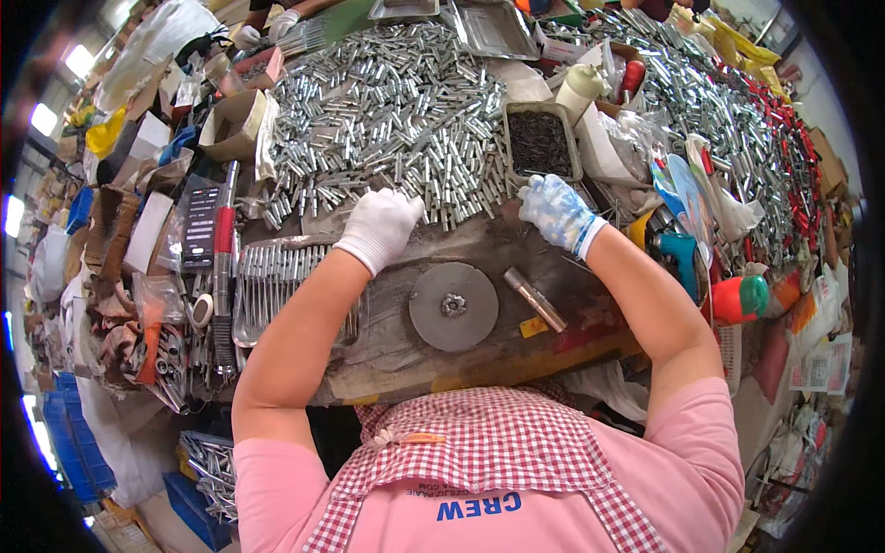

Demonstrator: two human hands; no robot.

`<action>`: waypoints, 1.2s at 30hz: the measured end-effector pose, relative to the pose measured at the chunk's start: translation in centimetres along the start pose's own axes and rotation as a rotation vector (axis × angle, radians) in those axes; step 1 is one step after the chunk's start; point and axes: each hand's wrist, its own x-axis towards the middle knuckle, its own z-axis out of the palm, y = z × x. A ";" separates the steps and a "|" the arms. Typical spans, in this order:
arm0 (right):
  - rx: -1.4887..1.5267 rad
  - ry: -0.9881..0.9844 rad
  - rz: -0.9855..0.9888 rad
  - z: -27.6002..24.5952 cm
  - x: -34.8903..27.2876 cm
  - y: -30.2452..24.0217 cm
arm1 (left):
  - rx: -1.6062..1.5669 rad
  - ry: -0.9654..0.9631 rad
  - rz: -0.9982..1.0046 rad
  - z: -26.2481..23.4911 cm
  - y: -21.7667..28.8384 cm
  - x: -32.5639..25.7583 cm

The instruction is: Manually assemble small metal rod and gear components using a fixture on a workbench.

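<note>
My left hand [381, 226], in a white glove, rests at the near edge of a big heap of short silver metal tubes [387, 101], fingers bent onto the tubes; what it holds is hidden. My right hand [556, 210], in a blue-patterned glove, reaches just below a dark tray of small black screws [539, 141]; its fingertips are curled and hidden. On the worn bench in front of me lie a round grey metal disc [453, 306] and a single metal tube [536, 300].
A tray of assembled rods [272, 281] lies at my left beside a red-handled tool [224, 249]. A white squeeze bottle [579, 89], a teal power tool [680, 253] and another tube heap [719, 120] are at right. Another person's gloved hand [281, 23] works far back.
</note>
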 end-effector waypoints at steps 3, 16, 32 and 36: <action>-0.097 0.030 0.016 -1.3 0.4 -0.4 | 0.062 0.065 -0.014 -0.9 -0.2 -0.9; 1.088 0.441 0.367 -8.9 -3.2 -12.6 | -1.221 0.273 -0.420 -6.2 9.2 -8.5; 0.912 0.243 0.187 -8.1 -4.3 -13.3 | -0.930 0.465 -0.180 -5.2 11.7 -9.2; 0.977 0.183 0.189 -7.1 -4.1 -13.2 | -0.954 0.435 -0.237 -4.0 12.0 -9.3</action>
